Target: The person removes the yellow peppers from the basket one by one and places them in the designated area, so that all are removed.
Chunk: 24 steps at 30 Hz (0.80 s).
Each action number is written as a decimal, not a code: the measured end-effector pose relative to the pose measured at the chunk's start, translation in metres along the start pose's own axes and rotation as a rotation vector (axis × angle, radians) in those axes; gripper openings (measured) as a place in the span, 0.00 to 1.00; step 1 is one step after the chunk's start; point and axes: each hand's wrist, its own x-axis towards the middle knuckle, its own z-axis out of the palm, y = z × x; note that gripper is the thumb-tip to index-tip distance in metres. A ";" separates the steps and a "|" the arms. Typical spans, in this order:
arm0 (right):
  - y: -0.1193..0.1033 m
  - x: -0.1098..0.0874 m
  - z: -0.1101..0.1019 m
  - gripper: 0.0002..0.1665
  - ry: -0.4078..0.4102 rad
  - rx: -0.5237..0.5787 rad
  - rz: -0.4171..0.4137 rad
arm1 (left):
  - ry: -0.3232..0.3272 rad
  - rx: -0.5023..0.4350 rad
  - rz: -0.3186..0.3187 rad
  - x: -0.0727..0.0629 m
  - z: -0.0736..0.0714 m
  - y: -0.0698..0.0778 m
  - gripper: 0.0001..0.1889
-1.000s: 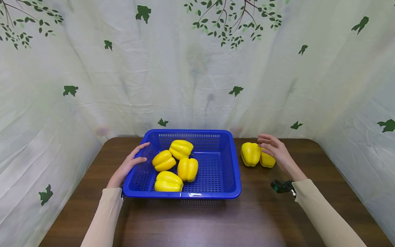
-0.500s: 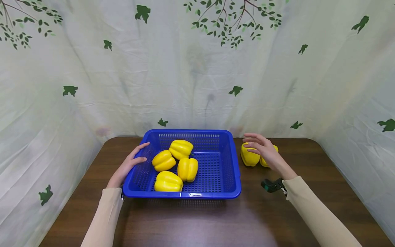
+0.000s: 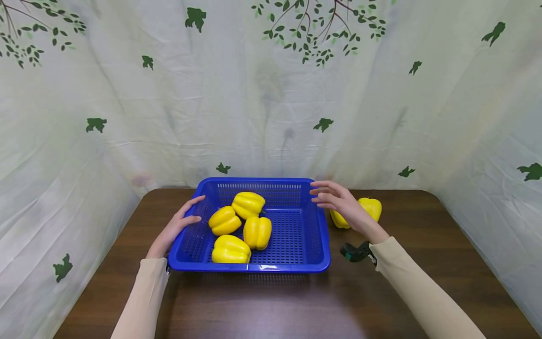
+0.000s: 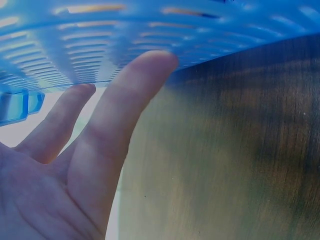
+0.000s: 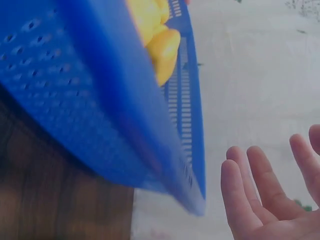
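Observation:
A blue perforated plastic basket [image 3: 292,268] stands on the table with several yellow bell peppers [image 3: 247,205] inside. At its left side is my left hand [image 3: 175,227]; its straight fingers overlap the rim, and in the left wrist view the thumb [image 4: 145,75] lies against the slotted wall. My right hand [image 3: 338,202] is spread beside the basket's far right corner and holds nothing. Behind that hand, two more yellow bell peppers are on the table: a left one [image 3: 340,220], largely hidden, and a right one [image 3: 371,208], partly covered by the hand.
The brown wooden table [image 3: 275,310] reaches back to a pale curtain [image 3: 262,117] printed with leaves and branches. A dark device [image 3: 355,252] is strapped to the right wrist, above the table.
My right hand has moved left, from over the right-hand pepper past the left one to the basket's right rim. The left hand, basket and peppers have stayed put.

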 end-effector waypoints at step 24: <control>-0.003 0.030 0.052 0.22 -0.110 -0.022 0.059 | -0.001 -0.006 -0.003 0.000 0.000 0.001 0.32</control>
